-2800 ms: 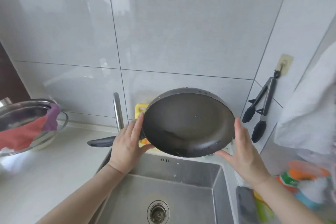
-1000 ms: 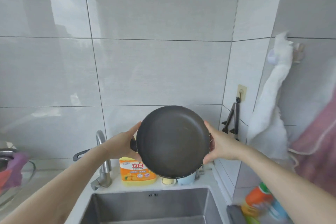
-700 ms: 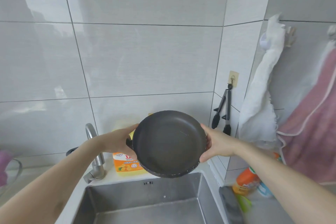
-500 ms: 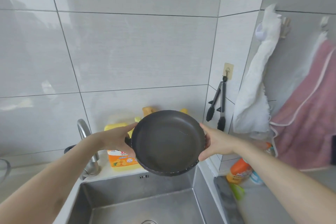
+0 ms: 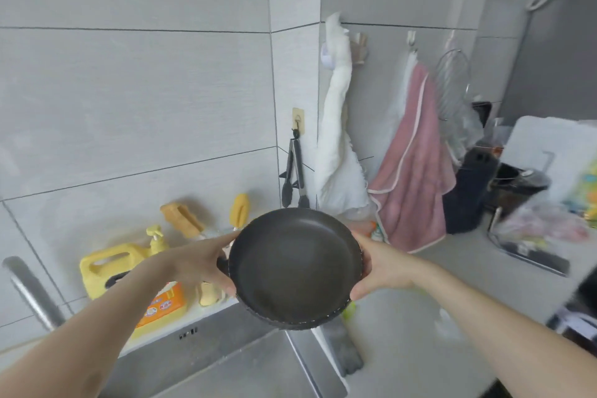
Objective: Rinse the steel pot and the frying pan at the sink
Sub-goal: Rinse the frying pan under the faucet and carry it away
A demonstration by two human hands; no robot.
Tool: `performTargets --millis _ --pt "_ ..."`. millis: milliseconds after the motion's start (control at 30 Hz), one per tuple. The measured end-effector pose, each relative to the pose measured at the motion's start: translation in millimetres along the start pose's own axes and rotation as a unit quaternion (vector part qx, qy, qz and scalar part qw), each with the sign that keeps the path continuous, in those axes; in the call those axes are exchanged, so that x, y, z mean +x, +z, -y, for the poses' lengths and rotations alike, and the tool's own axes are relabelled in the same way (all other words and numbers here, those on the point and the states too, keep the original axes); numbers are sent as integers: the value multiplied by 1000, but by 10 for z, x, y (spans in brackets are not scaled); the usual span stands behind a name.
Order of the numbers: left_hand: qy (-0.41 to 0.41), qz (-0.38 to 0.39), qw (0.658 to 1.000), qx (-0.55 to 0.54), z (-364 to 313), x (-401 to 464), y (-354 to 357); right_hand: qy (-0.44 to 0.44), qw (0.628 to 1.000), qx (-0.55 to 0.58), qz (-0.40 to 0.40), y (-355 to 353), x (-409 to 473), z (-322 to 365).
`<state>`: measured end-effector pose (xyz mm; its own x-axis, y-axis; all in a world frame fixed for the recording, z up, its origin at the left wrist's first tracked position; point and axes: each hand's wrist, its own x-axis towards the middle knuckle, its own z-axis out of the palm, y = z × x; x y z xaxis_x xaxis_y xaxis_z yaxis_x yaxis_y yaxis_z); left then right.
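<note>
The dark frying pan (image 5: 292,265) is held up in the air, tilted with its inside facing me, above the right rear corner of the steel sink (image 5: 226,362). My left hand (image 5: 200,260) grips its left rim where the handle joins; the handle runs behind my forearm and is mostly hidden. My right hand (image 5: 376,268) holds the right rim. The steel pot is not in view.
The faucet (image 5: 30,291) stands at the left edge. A yellow detergent jug (image 5: 109,266) and brushes line the ledge behind the sink. Black tongs (image 5: 294,171), a white cloth (image 5: 339,145) and a pink towel (image 5: 416,178) hang on the wall. A cluttered counter lies to the right.
The view has swung to the right, bringing the towels and the right counter into sight. The pan, in both hands throughout, has shifted right from over the sink's middle toward its right rear corner.
</note>
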<state>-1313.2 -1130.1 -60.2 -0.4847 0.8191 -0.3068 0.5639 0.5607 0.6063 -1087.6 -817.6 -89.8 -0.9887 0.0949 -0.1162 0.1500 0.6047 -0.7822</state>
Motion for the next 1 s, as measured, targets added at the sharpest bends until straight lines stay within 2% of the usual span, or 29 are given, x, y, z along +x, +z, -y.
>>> performTargets --millis 100,267,500,600,700,867,1000 --pt "33 26 999 -16 -485 238 244 18 999 24 -31 -232 -536 -250" --pt "101 78 991 46 -1565 589 812 71 991 30 -105 -656 -1701 -715" --pt "218 144 962 80 -3326 970 2042 172 964 18 -202 -1279 -3839 -1224" --pt "272 166 943 90 -4121 1105 2681 222 940 38 -255 -1445 -4836 -1404" --pt "323 220 916 91 -4916 1241 3349 238 915 44 -322 -1509 -5790 -1574" --pt "403 340 845 89 -6266 1392 4489 287 860 65 -416 -1473 -7265 -1793" --pt "451 388 793 131 -7293 1438 5387 338 809 88 -472 -1395 -8249 -1983"
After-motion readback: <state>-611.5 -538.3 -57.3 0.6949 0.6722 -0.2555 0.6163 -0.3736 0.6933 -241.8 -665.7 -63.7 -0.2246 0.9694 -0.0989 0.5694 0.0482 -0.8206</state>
